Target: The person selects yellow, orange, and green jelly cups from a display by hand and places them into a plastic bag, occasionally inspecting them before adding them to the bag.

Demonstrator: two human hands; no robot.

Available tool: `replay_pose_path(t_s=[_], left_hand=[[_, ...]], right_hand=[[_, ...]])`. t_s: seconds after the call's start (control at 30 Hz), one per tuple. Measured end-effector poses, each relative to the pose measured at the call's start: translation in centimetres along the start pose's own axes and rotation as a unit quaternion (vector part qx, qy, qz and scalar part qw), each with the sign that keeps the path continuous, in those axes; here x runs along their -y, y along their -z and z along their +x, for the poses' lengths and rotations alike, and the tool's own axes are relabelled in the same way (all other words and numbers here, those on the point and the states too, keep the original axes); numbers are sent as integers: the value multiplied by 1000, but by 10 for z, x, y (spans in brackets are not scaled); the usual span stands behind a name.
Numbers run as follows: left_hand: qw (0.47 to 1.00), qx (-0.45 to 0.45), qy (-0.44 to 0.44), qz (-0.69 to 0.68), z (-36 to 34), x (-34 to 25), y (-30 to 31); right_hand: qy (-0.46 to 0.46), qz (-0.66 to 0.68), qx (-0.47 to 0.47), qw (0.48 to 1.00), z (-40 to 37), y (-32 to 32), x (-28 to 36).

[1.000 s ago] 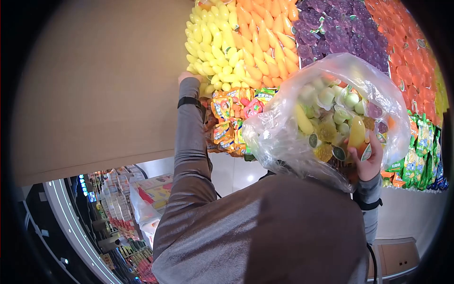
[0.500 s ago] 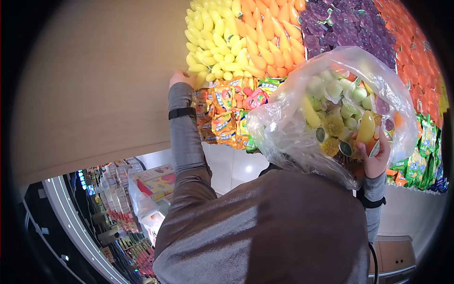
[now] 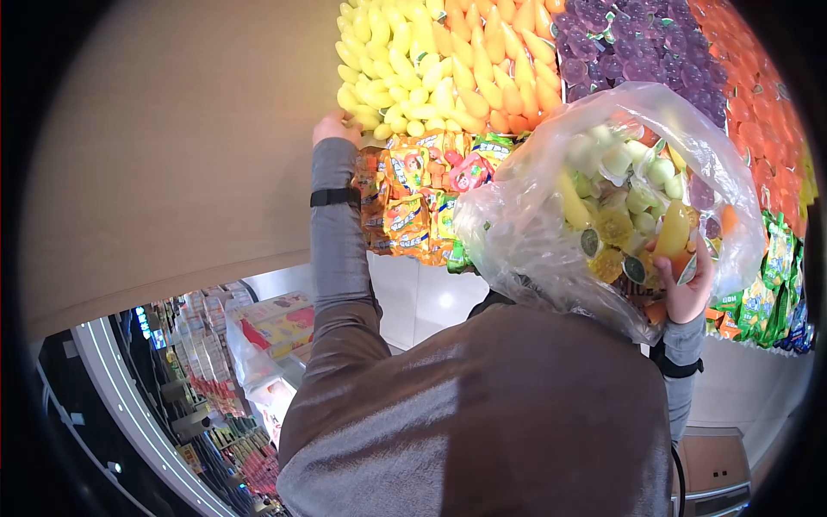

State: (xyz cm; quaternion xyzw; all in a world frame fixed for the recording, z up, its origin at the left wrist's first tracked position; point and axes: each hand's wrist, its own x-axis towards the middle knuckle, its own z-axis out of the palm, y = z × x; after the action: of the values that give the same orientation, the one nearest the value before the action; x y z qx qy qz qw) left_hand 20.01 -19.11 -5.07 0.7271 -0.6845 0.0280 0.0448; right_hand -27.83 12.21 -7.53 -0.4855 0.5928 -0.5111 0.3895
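Observation:
My left hand (image 3: 338, 129) is at the lower left edge of the pile of yellow banana-shaped candies (image 3: 388, 69), its fingers bent and partly hidden against the pile; whether it holds one cannot be seen. My right hand (image 3: 689, 289) is closed around a yellow candy (image 3: 673, 231) at the mouth of a clear plastic bag (image 3: 508, 224). Inside the open bag lie several green candies (image 3: 639, 200) and yellow flower-like ones (image 3: 613, 226). The bag rests in front of my chest.
Orange candies (image 3: 491, 60), purple grape-like candies (image 3: 642, 52) and red-orange candies (image 3: 762, 121) fill neighbouring sections. Orange packets (image 3: 405, 215) line the front, green packets (image 3: 775, 258) the right. A beige panel (image 3: 181, 155) stands at left, with a bag of boxes (image 3: 280, 327) below.
My left hand has shifted slightly up along the edge of the yellow candies. The right hand and the bag have hardly moved.

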Motion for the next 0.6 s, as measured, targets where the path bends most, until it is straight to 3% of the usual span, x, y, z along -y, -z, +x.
replay_pose_path(t_s=[0.17, 0.4, 0.53, 0.6], left_hand=[[994, 96, -50, 35, 28, -21, -11], [996, 80, 28, -17, 24, -17, -28], [977, 158, 134, -58, 20, -16, -11], [984, 144, 105, -17, 14, -18, -1]], right_hand=[[7, -29, -13, 999, -3, 2, -10], [12, -4, -17, 1000, 1, 0, 2], [11, -6, -23, 1000, 0, 0, 2], [6, 49, -44, 998, 0, -6, 8]])
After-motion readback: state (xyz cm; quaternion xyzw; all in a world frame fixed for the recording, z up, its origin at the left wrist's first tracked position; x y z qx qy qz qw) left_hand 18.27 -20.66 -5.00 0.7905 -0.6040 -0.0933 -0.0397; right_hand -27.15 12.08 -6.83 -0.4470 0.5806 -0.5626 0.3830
